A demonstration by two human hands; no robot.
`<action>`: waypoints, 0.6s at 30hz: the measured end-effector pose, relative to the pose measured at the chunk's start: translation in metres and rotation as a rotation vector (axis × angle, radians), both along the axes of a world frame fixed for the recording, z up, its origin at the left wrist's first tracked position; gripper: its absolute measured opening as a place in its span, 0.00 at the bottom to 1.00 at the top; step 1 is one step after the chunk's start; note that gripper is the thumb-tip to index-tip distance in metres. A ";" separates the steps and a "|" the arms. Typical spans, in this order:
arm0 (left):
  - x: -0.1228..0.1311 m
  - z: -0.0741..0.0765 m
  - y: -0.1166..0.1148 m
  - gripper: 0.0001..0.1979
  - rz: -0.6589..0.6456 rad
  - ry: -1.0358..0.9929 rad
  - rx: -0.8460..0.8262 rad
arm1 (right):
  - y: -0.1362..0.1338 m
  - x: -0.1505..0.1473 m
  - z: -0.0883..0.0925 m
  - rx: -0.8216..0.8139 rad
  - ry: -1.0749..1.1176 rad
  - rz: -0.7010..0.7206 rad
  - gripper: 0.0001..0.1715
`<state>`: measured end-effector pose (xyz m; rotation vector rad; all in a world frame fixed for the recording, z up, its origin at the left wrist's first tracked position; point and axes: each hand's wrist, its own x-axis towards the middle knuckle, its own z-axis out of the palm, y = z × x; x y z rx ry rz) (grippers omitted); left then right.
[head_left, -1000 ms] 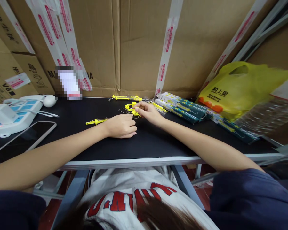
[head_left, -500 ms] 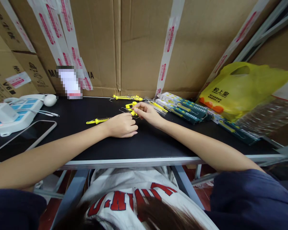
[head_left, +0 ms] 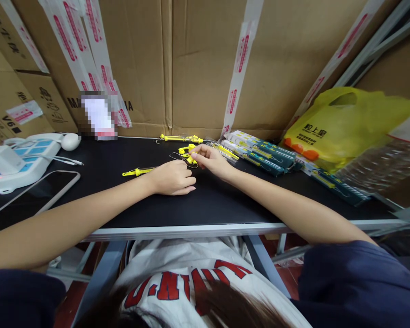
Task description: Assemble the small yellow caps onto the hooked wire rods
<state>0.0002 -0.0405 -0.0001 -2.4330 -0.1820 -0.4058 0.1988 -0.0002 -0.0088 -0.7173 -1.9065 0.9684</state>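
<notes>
As the right hand (head_left: pixel 212 161) pinches a yellow piece (head_left: pixel 192 159) mid-tabletop (head_left: pixel 218 205), the head camera shows the left hand (head_left: pixel 173 177) curled over a yellow rod (head_left: pixel 135 172), its grip unclear to us. We judge a light fingertip hold and a steadied rod best. Beyond sit flat boxes (head_left: pixel 275 168) and a yellow bag (head_left: pixel 328 123); we cannot make out their contents.

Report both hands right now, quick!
Left hand: fingers curled closed; whether it grips the partly hidden yellow spring scale can't be told.
Right hand: closed, pinching a small yellow plastic part.
</notes>
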 end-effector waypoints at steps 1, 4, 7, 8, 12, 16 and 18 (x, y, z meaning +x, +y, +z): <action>0.000 0.001 0.000 0.19 0.000 -0.006 -0.015 | 0.000 0.000 0.000 -0.002 -0.001 -0.004 0.28; -0.001 0.004 -0.002 0.19 0.069 -0.053 -0.073 | 0.001 0.001 0.000 -0.011 0.000 -0.013 0.29; -0.004 0.007 -0.003 0.16 0.266 -0.204 -0.150 | 0.000 0.000 0.000 -0.025 -0.008 -0.009 0.29; -0.005 0.007 -0.002 0.14 0.335 -0.269 -0.186 | 0.000 0.000 0.000 -0.031 -0.009 -0.004 0.29; -0.011 0.005 0.002 0.12 0.479 -0.418 -0.364 | -0.004 0.000 0.003 -0.049 -0.028 0.012 0.29; -0.011 0.003 0.005 0.11 0.478 -0.472 -0.457 | -0.009 -0.001 0.006 -0.054 -0.056 0.010 0.28; -0.010 0.003 0.004 0.10 0.472 -0.482 -0.459 | -0.010 -0.001 0.006 -0.054 -0.057 0.007 0.28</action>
